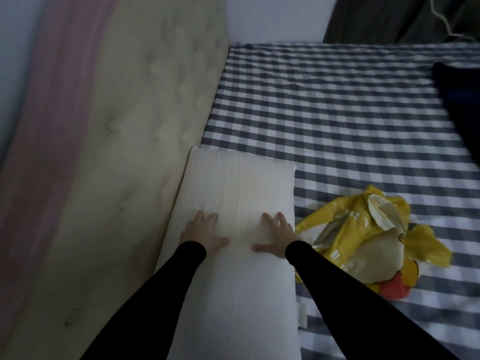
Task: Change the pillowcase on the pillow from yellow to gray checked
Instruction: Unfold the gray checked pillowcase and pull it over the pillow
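Both hands lie flat on the bare white pillow (239, 229), fingers straight and spread, gripping nothing: the left hand (204, 236) presses near the pillow's left edge and the right hand (276, 236) near its right edge, black sleeves running back toward the camera. The pillow lies lengthwise on the bed (337, 113), its left long side against the padded cream headboard (130, 126). Just to the right of the pillow, touching its lower right edge, the yellow pillowcase (363, 237) sits crumpled, already off. The bed wears a gray checked sheet; a gray checked pillowcase cannot be told apart from it here, if one is in view at all. Farther right of the pillow, at the frame's edge, lies a dark cloth (457, 105). The pillow looks soft, light and springy, so it should bend and squash readily; taking it by a short end or by two corners would likely give the firmest hold for feeding it into a fresh case. The loose fabric of a case will be limp and is best held open at the mouth's hem.
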Motion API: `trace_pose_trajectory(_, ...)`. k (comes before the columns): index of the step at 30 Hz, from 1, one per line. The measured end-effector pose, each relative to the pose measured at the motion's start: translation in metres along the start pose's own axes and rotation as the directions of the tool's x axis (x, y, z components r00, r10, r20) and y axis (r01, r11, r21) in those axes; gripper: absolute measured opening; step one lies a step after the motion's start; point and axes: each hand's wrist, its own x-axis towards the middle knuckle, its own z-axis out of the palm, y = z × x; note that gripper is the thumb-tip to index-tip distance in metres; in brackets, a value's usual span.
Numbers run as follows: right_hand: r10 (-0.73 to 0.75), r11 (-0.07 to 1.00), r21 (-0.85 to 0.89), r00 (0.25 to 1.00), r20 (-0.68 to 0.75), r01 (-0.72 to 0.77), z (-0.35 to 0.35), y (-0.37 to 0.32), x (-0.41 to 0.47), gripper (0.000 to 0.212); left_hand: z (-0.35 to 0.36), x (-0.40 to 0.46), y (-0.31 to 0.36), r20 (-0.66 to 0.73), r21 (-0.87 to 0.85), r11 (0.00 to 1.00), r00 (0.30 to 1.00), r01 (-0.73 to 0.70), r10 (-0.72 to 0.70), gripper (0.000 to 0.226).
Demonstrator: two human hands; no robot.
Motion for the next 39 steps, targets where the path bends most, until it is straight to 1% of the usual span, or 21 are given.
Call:
trace_pose_trajectory(2, -0.029, 0.999, -0.014, 1.000, 0.010, 0.029, -0.011, 0.007, -0.010, 0.091, -0.005, -0.004, 0.006, -0.065, -0.020, 0.998, 0.996, -0.063, 0.062, 0.063)
trace_pose_trajectory(4, -0.021, 0.998, -0.051, 0.999, 0.029, 0.023, -0.022, 0.018, -0.022, 0.080, -0.010, -0.009, 0.021, -0.075, -0.024, 0.994, 0.992, -0.105, 0.103, 0.053)
trace_pose_trajectory(6, 0.005, 0.998, -0.060, 0.999, 0.046, -0.002, -0.032, 0.032, -0.036, 0.074, -0.013, -0.017, 0.044, -0.072, -0.029, 0.990, 0.988, -0.136, 0.134, 0.045)
trace_pose_trajectory(9, 0.016, 0.999, -0.043, 0.999, 0.029, -0.015, -0.049, 0.063, -0.061, 0.066, -0.012, -0.033, 0.087, -0.078, -0.006, 0.977, 0.974, -0.214, 0.213, 0.038)
trace_pose_trajectory(12, 0.048, 0.999, 0.005, 0.999, 0.014, -0.048, -0.067, 0.108, -0.092, 0.066, 0.000, -0.052, 0.137, -0.045, 0.020, 0.957, 0.955, -0.291, 0.292, 0.037)
trace_pose_trajectory(15, 0.108, 0.994, 0.033, 0.994, -0.012, -0.107, -0.084, 0.165, -0.123, 0.065, 0.019, -0.070, 0.196, 0.001, 0.033, 0.932, 0.933, -0.361, 0.361, 0.036)
trace_pose_trajectory(18, 0.163, 0.986, 0.047, 0.985, -0.051, -0.160, -0.105, 0.231, -0.153, 0.065, 0.044, -0.087, 0.259, 0.039, 0.030, 0.916, 0.916, -0.400, 0.399, 0.036)
trace_pose_trajectory(20, 0.207, 0.975, 0.102, 0.976, -0.064, -0.200, -0.120, 0.279, -0.174, 0.064, 0.066, -0.096, 0.300, 0.047, 0.040, 0.902, 0.903, -0.430, 0.428, 0.035)
trace_pose_trajectory(23, 0.287, 0.934, 0.250, 0.952, -0.102, -0.255, -0.143, 0.352, -0.205, 0.062, 0.102, -0.107, 0.363, 0.081, 0.021, 0.886, 0.884, -0.463, 0.461, 0.034)
trace_pose_trajectory(27, 0.368, 0.889, 0.345, 0.918, -0.149, -0.301, -0.165, 0.451, -0.238, 0.056, 0.152, -0.115, 0.451, 0.122, 0.005, 0.854, 0.848, -0.521, 0.516, 0.036)
trace_pose_trajectory(29, 0.409, 0.864, 0.393, 0.893, -0.185, -0.315, -0.171, 0.499, -0.249, 0.053, 0.178, -0.115, 0.496, 0.128, 0.002, 0.837, 0.830, -0.547, 0.543, 0.038)
trace_pose_trajectory(31, 0.460, 0.824, 0.474, 0.855, -0.238, -0.311, -0.179, 0.545, -0.256, 0.050, 0.203, -0.111, 0.543, 0.137, -0.048, 0.835, 0.824, -0.549, 0.549, 0.039)
trace_pose_trajectory(35, 0.581, 0.696, 0.677, 0.743, -0.334, -0.240, -0.207, 0.629, -0.255, 0.042, 0.250, -0.104, 0.642, 0.137, -0.210, 0.820, 0.815, -0.532, 0.564, 0.043)
trace_pose_trajectory(38, 0.646, 0.629, 0.755, 0.663, -0.379, -0.182, -0.224, 0.684, -0.248, 0.036, 0.288, -0.102, 0.711, 0.137, -0.367, 0.805, 0.829, -0.466, 0.542, 0.044)
trace_pose_trajectory(39, 0.668, 0.606, 0.779, 0.632, -0.392, -0.158, -0.230, 0.699, -0.245, 0.035, 0.301, -0.101, 0.732, 0.138, -0.392, 0.799, 0.830, -0.456, 0.541, 0.044)
